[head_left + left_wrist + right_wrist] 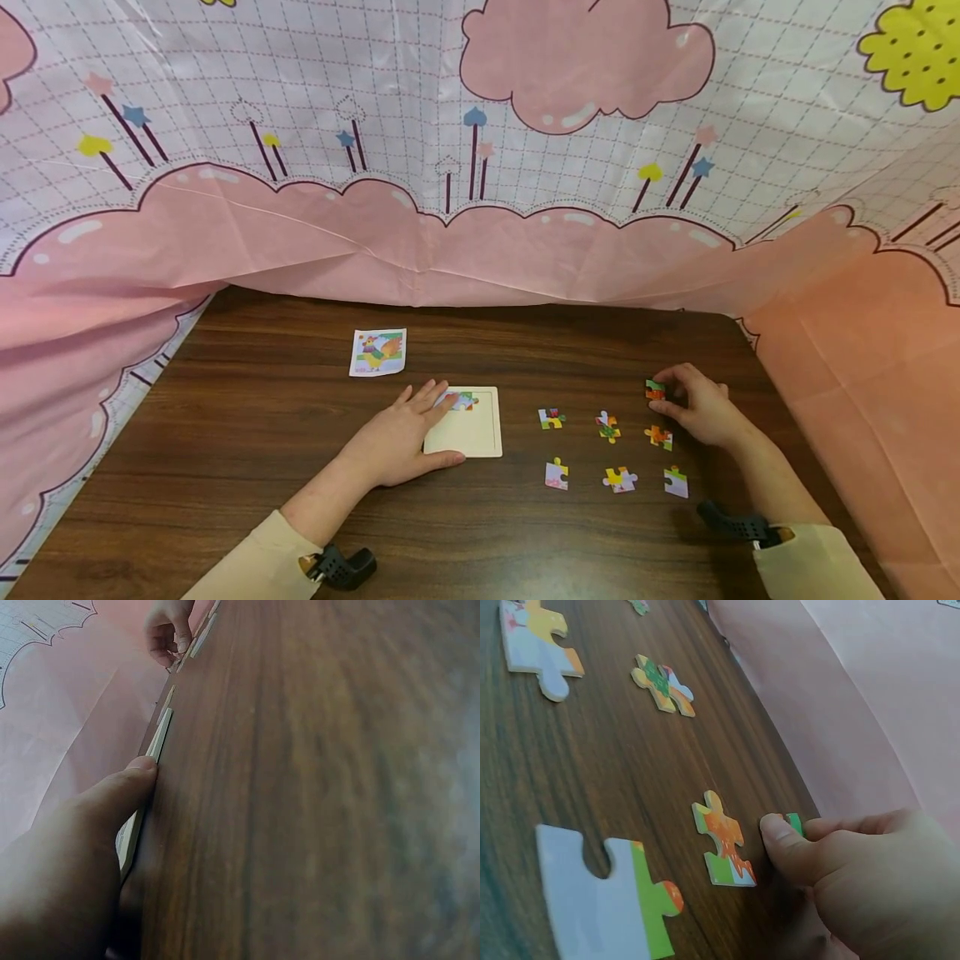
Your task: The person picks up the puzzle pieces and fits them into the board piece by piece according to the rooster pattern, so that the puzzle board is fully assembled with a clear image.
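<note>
My left hand [397, 437] lies across the left side of a pale square puzzle tray [472, 437], its fingers spread and thumb along the near edge. Under the fingertips, jigsaw pieces [465, 402] with blue and green print sit at the top of the tray, partly hidden. At the far right, my right hand [705, 406] pinches a green and orange puzzle piece [655, 389] between thumb and forefinger; the right wrist view shows only a green corner of it. Just nearer lies an orange puzzle piece [722, 836].
Several loose puzzle pieces lie in rows between the tray and my right hand, among them a yellow one [620, 479] and a lilac one [676, 481]. A picture card of a rooster [378, 352] lies at the back left. A patterned curtain [420, 258] hangs behind the table.
</note>
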A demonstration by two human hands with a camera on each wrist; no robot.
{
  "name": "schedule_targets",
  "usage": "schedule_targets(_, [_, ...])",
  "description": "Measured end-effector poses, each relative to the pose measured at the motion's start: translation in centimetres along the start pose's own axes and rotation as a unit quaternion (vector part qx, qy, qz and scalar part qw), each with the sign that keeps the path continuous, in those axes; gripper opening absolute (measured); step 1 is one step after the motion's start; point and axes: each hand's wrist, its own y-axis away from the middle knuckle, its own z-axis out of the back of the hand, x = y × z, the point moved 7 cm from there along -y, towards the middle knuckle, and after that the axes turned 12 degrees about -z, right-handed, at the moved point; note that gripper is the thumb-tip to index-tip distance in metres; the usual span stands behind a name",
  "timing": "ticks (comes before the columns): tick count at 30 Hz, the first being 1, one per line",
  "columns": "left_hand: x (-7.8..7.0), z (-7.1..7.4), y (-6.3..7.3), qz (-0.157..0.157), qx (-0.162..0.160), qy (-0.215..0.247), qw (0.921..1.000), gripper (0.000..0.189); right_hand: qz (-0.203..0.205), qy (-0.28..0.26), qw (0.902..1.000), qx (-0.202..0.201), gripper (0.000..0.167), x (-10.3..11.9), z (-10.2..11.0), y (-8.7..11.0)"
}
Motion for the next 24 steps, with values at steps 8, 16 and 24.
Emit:
schedule_targets(8, [0.07, 0.05, 0.01, -0.001, -0.007, 0.001, 1.0000, 0.098, 0.024, -0.001, 0.9995, -0.020, 0.035, 0.39, 0.02, 0.09])
schedule_targets(16, [0.10, 0.01, -0.04, -0.003, -0.009, 0.004, 1.0000, 0.099, 0.048, -0.019, 0.9980, -0.036, 0.041, 0.44, -0.03, 0.62])
schedule_targets(24, [0.17, -0.19, -0.03, 0.002, -0.006, 0.002, 1.0000, 0.100, 0.062, -0.004, 0.9981, -0.007, 0.049, 0.55, -0.15, 0.91])
